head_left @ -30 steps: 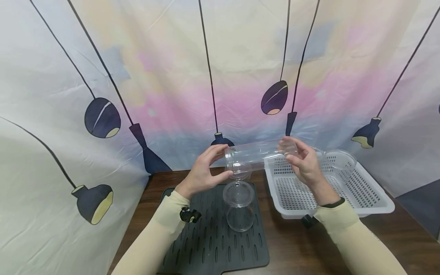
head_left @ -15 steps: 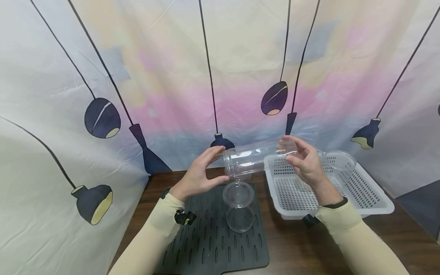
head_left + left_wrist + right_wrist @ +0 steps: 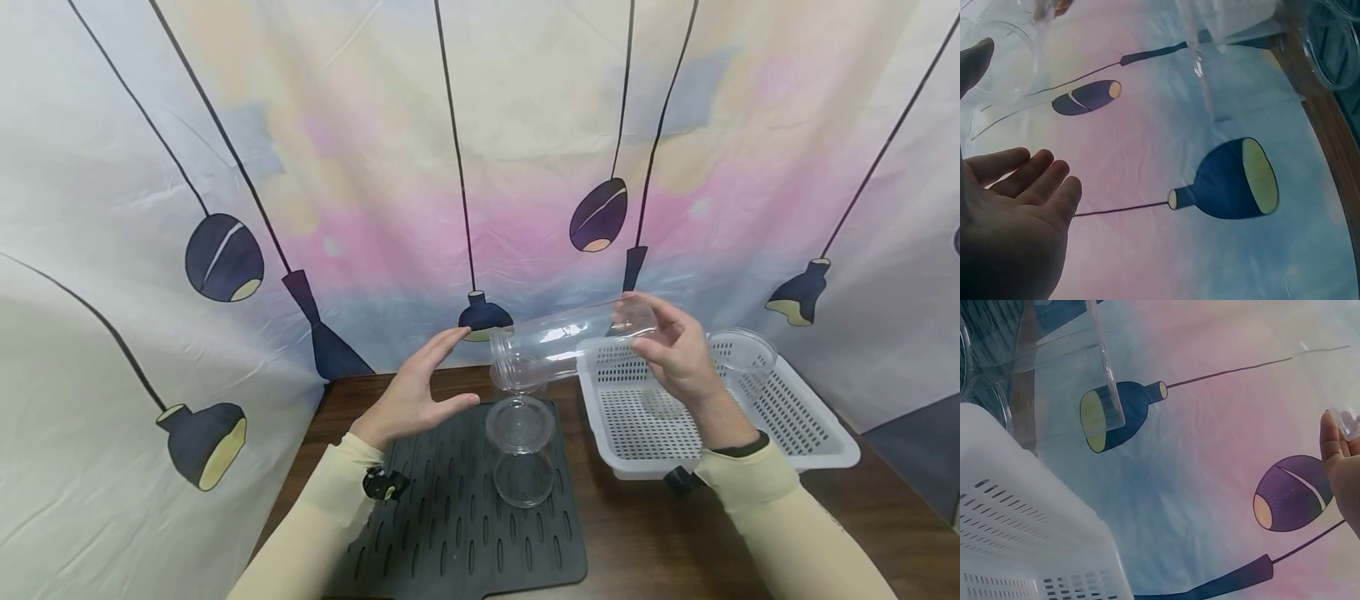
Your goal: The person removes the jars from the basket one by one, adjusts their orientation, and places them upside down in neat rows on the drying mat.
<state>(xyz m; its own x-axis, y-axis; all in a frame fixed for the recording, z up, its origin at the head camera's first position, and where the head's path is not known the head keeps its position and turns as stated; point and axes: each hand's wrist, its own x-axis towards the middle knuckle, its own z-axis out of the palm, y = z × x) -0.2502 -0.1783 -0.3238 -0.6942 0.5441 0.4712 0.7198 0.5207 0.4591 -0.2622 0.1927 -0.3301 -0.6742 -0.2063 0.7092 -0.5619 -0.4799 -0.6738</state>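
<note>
While the right hand [image 3: 671,350] holds the clear jar [image 3: 562,337] in the air, the left hand [image 3: 412,387] stays apart from it, to the left of the threaded mouth. The fingers [image 3: 441,343] of the left hand are widely spread from the thumb and hold nothing. The right hand has the thumb on the near side of the jar's right end and its fingers around the far side, so it grips this end alone. The jar lies almost level, with its mouth to the left and a little lower.

Its wall looks thin and stiff, so I judge it rather light; whether it is plastic or glass, I cannot tell. The smooth side may be slippery, and a knock could crack or scratch it. A second hold just behind the threads would support it better, with gentle pressure.

Below, a standing container [image 3: 523,475] is on the grey mat [image 3: 450,517], which lies on the tabletop [image 3: 630,533]. The white basket [image 3: 825,458] is to the right.
</note>
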